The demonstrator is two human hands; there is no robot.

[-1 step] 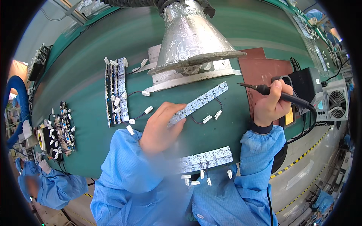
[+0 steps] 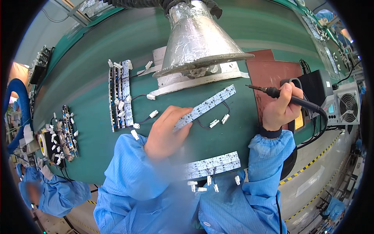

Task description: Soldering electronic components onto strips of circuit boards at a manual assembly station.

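My left hand (image 2: 167, 130) is closed on the lower left end of a white circuit board strip (image 2: 212, 103), which slants up to the right over the green mat. Dark wires with white connectors (image 2: 214, 123) trail from the strip onto the mat. In my right hand (image 2: 282, 107) is a soldering iron (image 2: 272, 92), gripped like a pen; its tip points left, a little apart from the strip's far end. More white board strips (image 2: 214, 165) with hanging connectors lie at the near edge, in front of my body.
A foil-covered fume hood (image 2: 198, 37) stands beyond the strip. Several upright board strips (image 2: 120, 95) stand to the left, with another bundle (image 2: 68, 132) farther left. At right are a reddish mat (image 2: 265, 70), a black soldering station (image 2: 315, 89) and a fan unit (image 2: 346, 103). A co-worker (image 2: 54, 195) sits lower left.
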